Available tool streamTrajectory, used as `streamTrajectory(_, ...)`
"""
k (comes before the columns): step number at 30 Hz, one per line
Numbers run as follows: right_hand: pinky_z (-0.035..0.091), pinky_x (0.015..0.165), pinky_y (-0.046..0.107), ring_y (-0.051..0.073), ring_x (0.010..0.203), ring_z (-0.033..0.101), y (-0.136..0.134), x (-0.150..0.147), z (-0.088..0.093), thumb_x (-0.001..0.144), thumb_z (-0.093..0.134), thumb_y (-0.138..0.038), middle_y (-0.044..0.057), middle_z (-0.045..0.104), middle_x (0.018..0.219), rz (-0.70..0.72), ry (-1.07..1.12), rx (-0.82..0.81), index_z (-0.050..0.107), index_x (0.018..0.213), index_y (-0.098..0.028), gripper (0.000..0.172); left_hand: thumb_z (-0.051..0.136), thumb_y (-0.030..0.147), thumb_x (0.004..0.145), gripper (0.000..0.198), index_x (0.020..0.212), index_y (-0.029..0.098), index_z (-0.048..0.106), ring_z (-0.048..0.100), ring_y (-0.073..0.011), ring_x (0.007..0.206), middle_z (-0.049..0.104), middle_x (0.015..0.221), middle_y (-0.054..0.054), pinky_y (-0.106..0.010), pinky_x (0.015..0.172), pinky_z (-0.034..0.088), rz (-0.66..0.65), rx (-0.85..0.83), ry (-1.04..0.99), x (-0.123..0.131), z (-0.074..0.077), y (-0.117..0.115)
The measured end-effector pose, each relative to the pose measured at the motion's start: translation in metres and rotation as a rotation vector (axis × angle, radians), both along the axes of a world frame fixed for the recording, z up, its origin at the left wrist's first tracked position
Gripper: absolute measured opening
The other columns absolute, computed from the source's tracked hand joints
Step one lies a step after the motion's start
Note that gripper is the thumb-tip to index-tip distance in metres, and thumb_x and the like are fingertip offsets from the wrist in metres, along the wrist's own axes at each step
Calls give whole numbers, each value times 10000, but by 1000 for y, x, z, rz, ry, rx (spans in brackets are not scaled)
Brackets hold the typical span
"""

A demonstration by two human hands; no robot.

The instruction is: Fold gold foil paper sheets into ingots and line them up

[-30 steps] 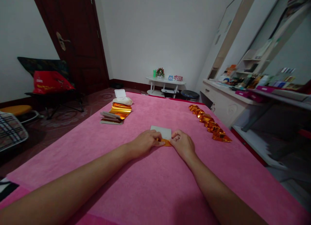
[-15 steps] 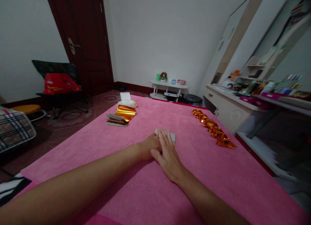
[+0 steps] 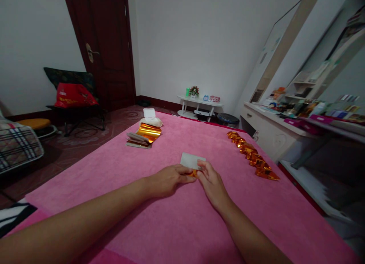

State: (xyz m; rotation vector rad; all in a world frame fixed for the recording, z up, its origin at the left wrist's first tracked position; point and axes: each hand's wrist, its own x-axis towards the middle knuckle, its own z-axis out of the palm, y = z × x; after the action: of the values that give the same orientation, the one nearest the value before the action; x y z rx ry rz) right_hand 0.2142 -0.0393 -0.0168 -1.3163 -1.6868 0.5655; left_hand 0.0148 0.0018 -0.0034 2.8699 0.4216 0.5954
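Observation:
A sheet of gold foil paper (image 3: 191,160) lies on the pink cloth (image 3: 176,226), its grey-white back facing up and a gold strip folded over along the near edge. The fingers of my left hand (image 3: 171,178) are closed on that gold fold from the left. My right hand (image 3: 212,182) pinches the right end of the same sheet between thumb and fingers. Part of the fold is hidden under the fingertips.
A stack of gold foil paper (image 3: 149,132) lies at the far left beside a white packet with a raised lid (image 3: 149,113). Folded gold foil pieces (image 3: 251,153) form a row on the right. A dresser (image 3: 265,123) stands beyond the right edge.
My hands were overlapped, pressing on the paper. Now they are apart, one at each side of the gold fold, and more of the pale sheet shows. The view has shifted slightly.

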Motion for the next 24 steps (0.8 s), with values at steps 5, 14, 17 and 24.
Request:
streamTrajectory(5, 392, 1031, 421, 231, 1177, 534, -2, 0, 4, 643, 481, -16, 114, 574, 1262, 74, -266, 71, 648, 950, -180, 386, 395, 20, 850, 469, 1250, 216, 541, 512, -158, 1193, 558, 1300, -71, -291, 1010, 392, 24, -146, -137, 0, -1, -8)
streamTrajectory(14, 525, 860, 361, 209, 975, 651, 7, 10, 7, 643, 470, 9, 92, 676, 1071, 155, -319, 204, 709, 845, -187, 370, 550, 153, 771, 155, 905, 169, 625, 606, -161, 747, 654, 832, -30, -246, 651, 442, 350, -72, -134, 0, 4, -9)
streamTrajectory(17, 528, 830, 344, 194, 920, 654, 8, 11, 6, 695, 466, 6, 78, 687, 993, 192, -295, 263, 701, 847, -191, 343, 595, 328, 802, 196, 960, 224, 644, 607, -177, 728, 642, 820, -20, -249, 579, 401, 364, 87, 26, 15, 14, -7)
streamTrajectory(24, 517, 734, 302, 175, 805, 635, 7, 11, 13, 761, 489, -9, 58, 675, 854, 171, -268, 254, 683, 742, -191, 266, 524, 286, 865, 164, 876, 183, 651, 600, -167, 606, 641, 752, -35, -249, 489, 349, 356, 297, 188, 44, 12, 4)
